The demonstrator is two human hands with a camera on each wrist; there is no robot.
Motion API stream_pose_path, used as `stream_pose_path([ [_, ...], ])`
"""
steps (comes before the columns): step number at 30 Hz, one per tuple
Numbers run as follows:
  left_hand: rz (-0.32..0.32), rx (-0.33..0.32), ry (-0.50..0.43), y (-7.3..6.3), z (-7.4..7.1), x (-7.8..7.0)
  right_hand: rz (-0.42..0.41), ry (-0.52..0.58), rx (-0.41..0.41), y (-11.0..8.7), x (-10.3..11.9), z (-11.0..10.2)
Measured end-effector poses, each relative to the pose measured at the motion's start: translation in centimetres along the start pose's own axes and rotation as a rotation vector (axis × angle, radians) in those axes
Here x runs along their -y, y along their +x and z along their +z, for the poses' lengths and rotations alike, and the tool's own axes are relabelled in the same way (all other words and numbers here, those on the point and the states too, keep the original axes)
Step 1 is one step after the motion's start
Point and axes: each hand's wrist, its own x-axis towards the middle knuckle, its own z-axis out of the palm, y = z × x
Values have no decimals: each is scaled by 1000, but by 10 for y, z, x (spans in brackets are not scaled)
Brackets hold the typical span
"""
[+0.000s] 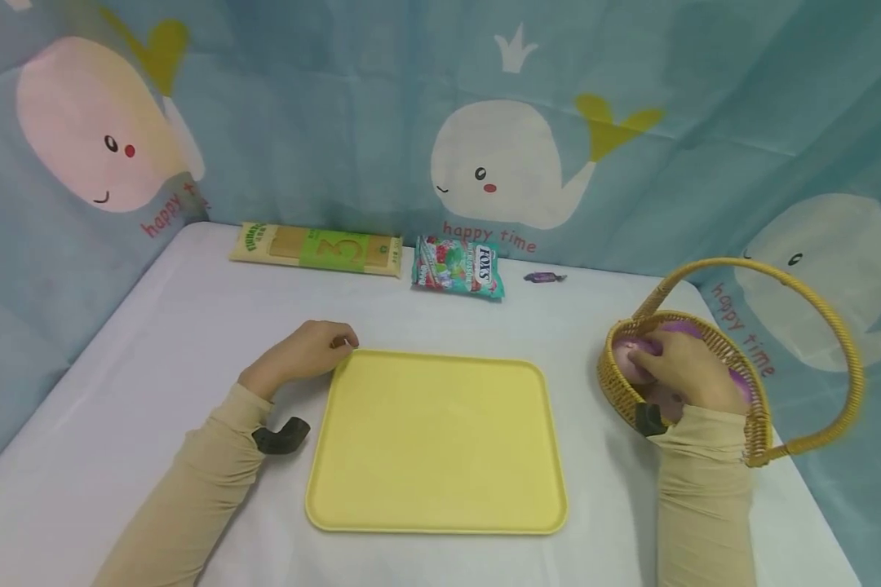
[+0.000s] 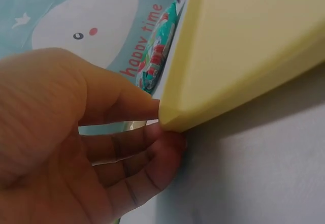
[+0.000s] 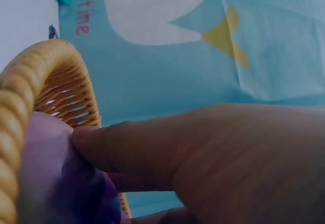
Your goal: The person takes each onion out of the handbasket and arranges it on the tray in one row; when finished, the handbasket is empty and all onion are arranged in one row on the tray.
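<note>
At the far left corner of a yellow tray (image 1: 440, 444), my left hand (image 1: 304, 350) pinches the rim. Its thumb lies against the corner (image 2: 175, 115), and the curled fingers sit just under it in the left wrist view. My right hand (image 1: 693, 367) reaches into a wicker basket (image 1: 613, 383) on the right. There it holds a smooth, round pink-and-purple thing (image 1: 631, 361), whose exact kind I cannot tell. The right wrist view has the thumb on top of this round thing (image 3: 48, 158), the other fingers partly hidden. More pink and purple pieces (image 1: 681, 328) lie around the hand.
Along the back of the white table lie a pack of noodles (image 1: 319, 249), a teal FOX'S candy bag (image 1: 458, 267) and a small purple wrapped candy (image 1: 545, 277). The basket's tall handle (image 1: 844, 350) leans out to the right. A blue whale-print curtain (image 1: 338, 106) surrounds the table.
</note>
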Motion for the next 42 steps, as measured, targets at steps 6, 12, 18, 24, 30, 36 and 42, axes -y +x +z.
stream_pose_path([
  [6,11,-3,-11,-3,0,5,-27,9,24,3,4,0],
  [12,24,11,-30,0,0,4,3,-34,-176,-7,15,-6],
  [18,33,24,-28,6,-2,5,-128,13,-346,-19,68,-3],
  [24,25,36,-54,7,-3,13,-433,-14,-264,0,139,49],
  [30,-20,69,-151,3,0,17,-597,-38,-98,12,189,101],
  [36,-33,99,-231,1,0,19,-640,-12,-46,16,215,123],
  [42,-11,114,-272,-1,-2,23,-671,-64,6,16,242,127],
])
